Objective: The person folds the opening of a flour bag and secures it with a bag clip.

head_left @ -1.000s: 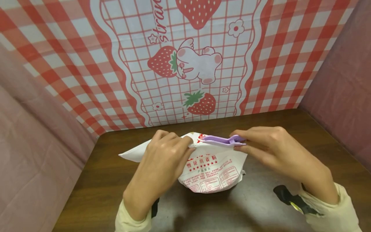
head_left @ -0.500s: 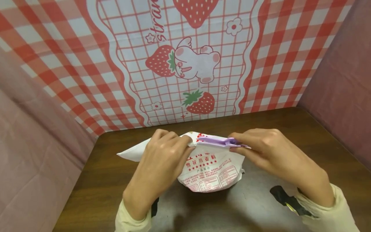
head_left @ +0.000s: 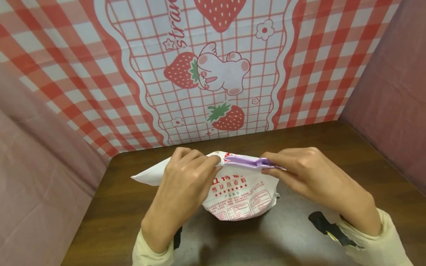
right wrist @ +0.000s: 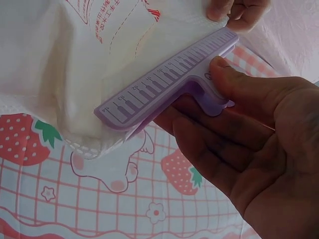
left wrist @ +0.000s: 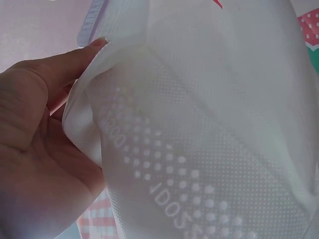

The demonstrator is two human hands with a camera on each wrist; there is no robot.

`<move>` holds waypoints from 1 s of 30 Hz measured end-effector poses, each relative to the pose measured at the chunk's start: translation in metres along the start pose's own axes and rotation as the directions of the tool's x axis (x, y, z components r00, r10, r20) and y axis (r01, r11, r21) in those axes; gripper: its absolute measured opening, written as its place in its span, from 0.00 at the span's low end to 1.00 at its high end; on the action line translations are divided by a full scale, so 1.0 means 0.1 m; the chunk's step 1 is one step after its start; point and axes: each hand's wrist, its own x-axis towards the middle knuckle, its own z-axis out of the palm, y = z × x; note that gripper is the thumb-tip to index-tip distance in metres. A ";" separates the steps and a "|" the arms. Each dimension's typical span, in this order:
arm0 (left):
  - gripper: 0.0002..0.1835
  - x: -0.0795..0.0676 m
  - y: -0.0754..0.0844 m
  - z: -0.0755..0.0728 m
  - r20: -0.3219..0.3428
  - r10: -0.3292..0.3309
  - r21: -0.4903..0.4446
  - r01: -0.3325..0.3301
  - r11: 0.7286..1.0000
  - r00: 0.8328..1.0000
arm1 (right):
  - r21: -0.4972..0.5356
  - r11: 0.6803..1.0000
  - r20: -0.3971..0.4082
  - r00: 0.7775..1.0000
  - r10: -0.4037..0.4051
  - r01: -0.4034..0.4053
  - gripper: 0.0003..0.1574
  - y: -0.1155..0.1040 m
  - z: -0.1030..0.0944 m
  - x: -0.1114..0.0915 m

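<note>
A white flour bag [head_left: 237, 207] with red print stands upright on the table, its top edge folded flat. My left hand [head_left: 186, 181] pinches that edge between thumb and fingers. In the left wrist view its thumb lies on the embossed white material of the bag [left wrist: 199, 114]. My right hand [head_left: 309, 171] pinches the handle of a purple bag clip [head_left: 244, 161], thumb on one side and fingers on the other. In the right wrist view the clip [right wrist: 169, 77], marked with a ruler scale, lies along the bag's edge, near the left fingertips [right wrist: 219, 10].
The dark wooden table [head_left: 110, 207] runs back to a red-and-white checked cloth [head_left: 319, 55] with strawberry prints. Pink cloth [head_left: 36, 177] hangs at the left side and more pink cloth [head_left: 386, 96] at the right.
The clip and my right hand have shifted left along the bag's top edge, toward my left hand. My left hand keeps its pinch on the bag. The head view has turned slightly.
</note>
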 end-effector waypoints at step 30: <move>0.07 0.00 0.10 -0.05 0.050 0.005 0.009 -0.006 1.000 0.999 | -0.034 0.999 0.051 0.998 0.040 -0.039 0.16 -0.05 0.07 -0.04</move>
